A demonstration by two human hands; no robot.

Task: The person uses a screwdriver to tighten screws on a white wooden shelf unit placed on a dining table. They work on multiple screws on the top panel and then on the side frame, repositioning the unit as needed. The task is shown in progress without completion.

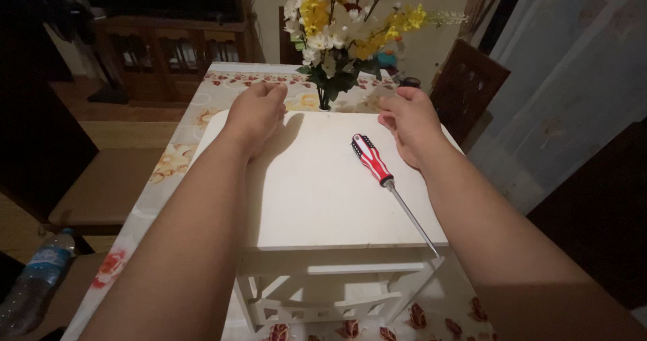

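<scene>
Nearest me, a plastic bottle (32,280) sits low left. On the white panel (317,193) lies a red-handled screwdriver (384,179) — just beside my right hand (410,122), fingers curled, gripping nothing. My left hand (256,112) rests loosely curled on the panel's far edge. Beyond — a vase (325,98) holding flowers (337,24).

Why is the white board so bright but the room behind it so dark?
In the head view, light falls on the white board; the left hand throws a soft shadow across it. The cabinet behind sits in gloom, and the picture's edges bend slightly.
</scene>
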